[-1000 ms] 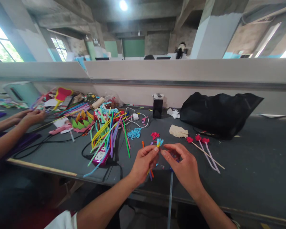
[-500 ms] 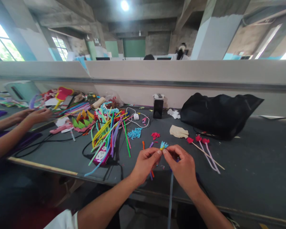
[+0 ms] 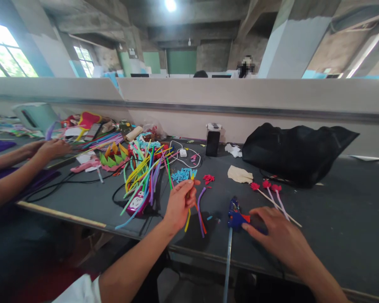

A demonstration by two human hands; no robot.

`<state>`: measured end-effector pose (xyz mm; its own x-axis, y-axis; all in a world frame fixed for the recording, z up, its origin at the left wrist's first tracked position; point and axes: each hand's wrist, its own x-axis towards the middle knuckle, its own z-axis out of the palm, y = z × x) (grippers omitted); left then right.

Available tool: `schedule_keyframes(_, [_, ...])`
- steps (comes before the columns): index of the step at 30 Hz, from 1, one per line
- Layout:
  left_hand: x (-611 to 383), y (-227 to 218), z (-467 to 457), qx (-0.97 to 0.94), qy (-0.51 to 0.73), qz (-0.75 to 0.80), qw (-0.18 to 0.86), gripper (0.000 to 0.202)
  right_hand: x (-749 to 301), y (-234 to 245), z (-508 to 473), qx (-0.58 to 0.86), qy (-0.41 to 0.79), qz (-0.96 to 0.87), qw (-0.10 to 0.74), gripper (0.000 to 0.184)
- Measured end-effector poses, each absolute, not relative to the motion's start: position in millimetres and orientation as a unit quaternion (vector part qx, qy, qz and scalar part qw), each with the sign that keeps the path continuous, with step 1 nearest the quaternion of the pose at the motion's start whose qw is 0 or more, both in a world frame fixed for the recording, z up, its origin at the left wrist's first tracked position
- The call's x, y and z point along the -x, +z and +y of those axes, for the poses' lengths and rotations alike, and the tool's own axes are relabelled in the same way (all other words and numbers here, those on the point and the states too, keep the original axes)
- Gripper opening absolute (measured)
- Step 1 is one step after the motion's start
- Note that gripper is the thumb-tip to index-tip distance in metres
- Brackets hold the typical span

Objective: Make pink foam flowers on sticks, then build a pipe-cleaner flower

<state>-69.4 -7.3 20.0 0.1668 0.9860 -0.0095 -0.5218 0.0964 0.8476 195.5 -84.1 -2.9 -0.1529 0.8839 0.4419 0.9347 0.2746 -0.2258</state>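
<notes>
My left hand [image 3: 180, 204] is closed, pinching a yellow pipe cleaner [image 3: 187, 221] topped with light-blue pieces. Its lower end hangs below my fingers. My right hand [image 3: 273, 229] has thumb and fingers apart around the handle side of a blue glue gun [image 3: 236, 219] with an orange trigger. The thumb tip is at the gun's body; whether it touches cannot be made out. A long clear glue stick [image 3: 228, 256] extends from the gun toward me. Beside my left hand lies a purple pipe cleaner [image 3: 200, 210], partly over an orange one.
Behind are light-blue pieces [image 3: 180, 174] and red pieces [image 3: 209, 179]. Right lie red flowers [image 3: 266, 184] on stems, beige cloth [image 3: 240, 174] and a black bag [image 3: 290, 153]. Left are a pipe-cleaner bundle [image 3: 145, 176], a purple power strip [image 3: 138, 205] and another person's hands [image 3: 52, 147].
My hands have parted. The left moved left with the blue-topped yellow pipe cleaner; the right let go of it and moved right and down to the glue gun, opening its fingers.
</notes>
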Motion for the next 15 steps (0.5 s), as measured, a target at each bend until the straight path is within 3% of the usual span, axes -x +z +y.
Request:
schedule_keyframes(4, [60, 21, -12, -0.365, 0.545, 0.309, 0.689, 0.025, -202, -44, -82, 0.607, -0.056, -0.769, 0.195, 0.039])
schedule_keyframes(9, [52, 23, -18, -0.377, 0.51, 0.306, 0.71, 0.024, -188, -43, -79, 0.633, 0.076, -0.737, 0.225, 0.036])
schedule_keyframes(12, [53, 21, -19, -0.378, 0.51, 0.305, 0.71, 0.024, -192, -21, -78, 0.631, 0.197, -0.69, 0.295, 0.028])
schedule_keyframes(15, [54, 20, -19, -0.377, 0.509, 0.305, 0.71, 0.024, -194, 3, -84, 0.583, 0.332, -0.607, 0.425, 0.028])
